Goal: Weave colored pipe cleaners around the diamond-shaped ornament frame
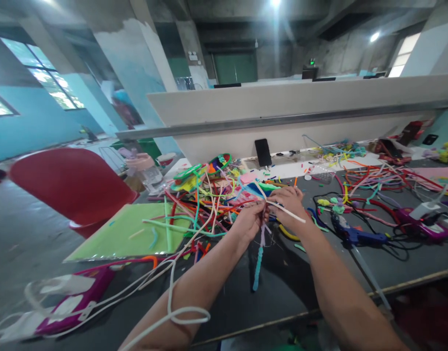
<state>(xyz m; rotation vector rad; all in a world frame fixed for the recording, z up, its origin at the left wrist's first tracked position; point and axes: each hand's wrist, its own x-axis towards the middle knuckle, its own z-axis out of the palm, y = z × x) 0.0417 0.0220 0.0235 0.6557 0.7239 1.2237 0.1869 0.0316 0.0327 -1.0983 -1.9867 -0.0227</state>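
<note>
My left hand (253,219) and my right hand (288,204) meet over the dark table. Between their closed fingers is a cream pipe cleaner (292,214), with one end sticking out to the right across my right hand and another pointing up and left. Below my left fingers hangs a twisted pipe cleaner stem (258,265), lilac at the top and teal lower down. Both hands pinch where the cream pieces and the stem come together; the exact joint is hidden by the fingers. A tangled heap of coloured pipe cleaners (205,209) lies just left of my hands.
A blue glue gun (363,236) with its cord rests at right. Purple power strips (77,297) sit at both sides, and a white cable (173,292) loops over my left forearm. A phone (262,152) leans at the back. Left are a green sheet (117,234) and a red chair (70,180).
</note>
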